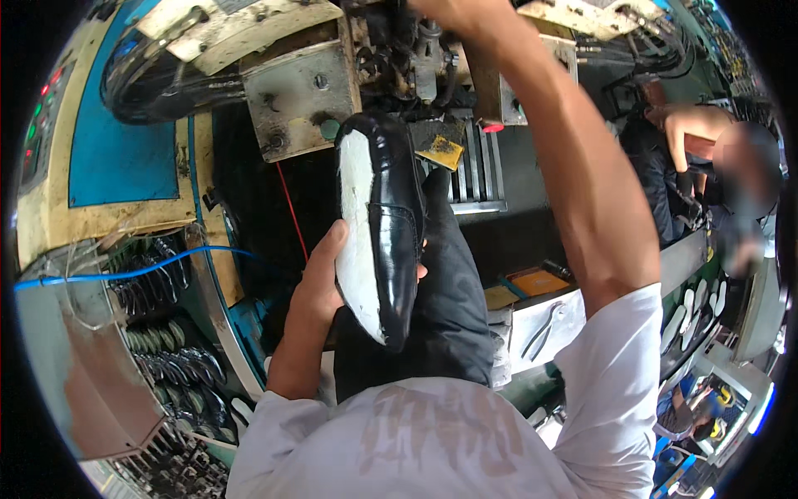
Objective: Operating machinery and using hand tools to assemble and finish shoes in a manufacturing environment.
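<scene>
the left hand (320, 274) is clasping the black shoe (395, 224) around its middle, with the thumb on the white sole (357, 200) and some fingers (422, 271) showing at the other side. the shoe is above the dark trousers (457, 308), its far end near the metal plate (293, 96). the right hand (455, 7) is almost cut off at the upper edge, so i cannot tell if it grips something. i think the glossy shoe could slip, because only one hand visibly supports it; a careless tilt could scratch it on the plate.
</scene>
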Motion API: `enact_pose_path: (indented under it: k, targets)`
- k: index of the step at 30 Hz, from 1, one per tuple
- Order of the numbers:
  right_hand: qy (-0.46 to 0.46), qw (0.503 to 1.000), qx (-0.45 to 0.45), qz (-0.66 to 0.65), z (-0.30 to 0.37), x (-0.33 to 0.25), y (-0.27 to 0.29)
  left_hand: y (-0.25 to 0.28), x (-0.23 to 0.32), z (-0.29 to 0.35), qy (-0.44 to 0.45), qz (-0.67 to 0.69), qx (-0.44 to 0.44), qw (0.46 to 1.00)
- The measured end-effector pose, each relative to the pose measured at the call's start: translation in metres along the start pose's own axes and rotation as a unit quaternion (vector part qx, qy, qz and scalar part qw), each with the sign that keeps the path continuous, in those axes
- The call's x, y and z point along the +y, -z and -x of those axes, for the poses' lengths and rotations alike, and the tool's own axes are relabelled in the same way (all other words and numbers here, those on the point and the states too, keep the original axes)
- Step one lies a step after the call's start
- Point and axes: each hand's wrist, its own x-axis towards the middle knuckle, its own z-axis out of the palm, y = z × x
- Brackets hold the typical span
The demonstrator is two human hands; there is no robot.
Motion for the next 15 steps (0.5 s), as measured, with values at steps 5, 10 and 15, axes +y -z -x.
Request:
enact_pose_path:
  k: [5, 10, 15]
  targets:
    - [-0.120, 0.923, -0.137, -0.340, 0.132, -0.099, -0.003, 0.024, 0.004, 0.039, -0.019, -0.007, -0.034, 0.999]
    - [-0.336, 0.687, -0.039, -0.643, 0.227, -0.178, -0.040, 0.007, -0.014, 0.078, -0.071, -0.225, 0.156, 0.959]
    - [-0.303, 0.652, -0.114, -0.686, 0.247, -0.243, -0.050, 0.045, -0.055, 0.182, -0.183, -0.060, 0.060, 0.979]
